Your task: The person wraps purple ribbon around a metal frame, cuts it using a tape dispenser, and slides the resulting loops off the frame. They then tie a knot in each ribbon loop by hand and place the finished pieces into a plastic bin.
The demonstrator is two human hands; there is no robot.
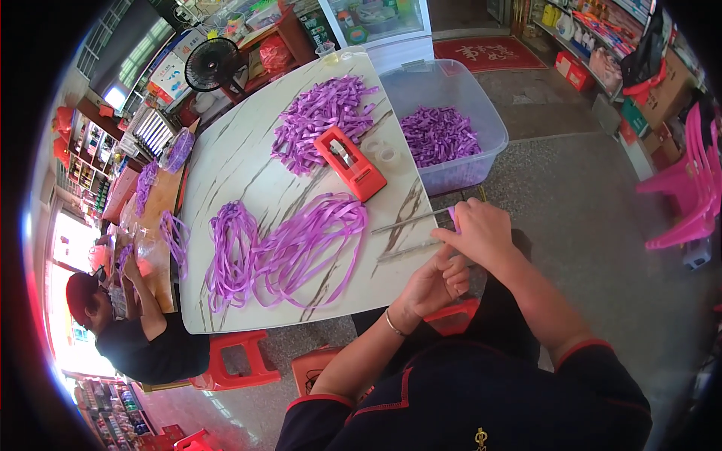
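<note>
Over the table's right edge, my right hand [483, 231] is closed near the end of a thin metal rod [406, 222] that reaches left over the tabletop. A bit of purple ribbon [453, 218] shows at its fingers, against the rod. Just below, my left hand [438, 284] has its fingers curled close to the right hand's fingertips; whatever they hold is hidden. A grey line beneath the rod may be a second rod or a shadow. To the left lie looped purple ribbons [320, 237] and a bundle of ribbon strands [232, 255].
On the marble-patterned table [241, 158] sit a red tape dispenser [350, 163], clear tape rolls [385, 152] and a purple ribbon pile [320, 113]. A clear plastic bin [492, 139] of purple ribbon pieces stands right. Another person [143, 323] works at the left; pink chairs [688, 188] stand right.
</note>
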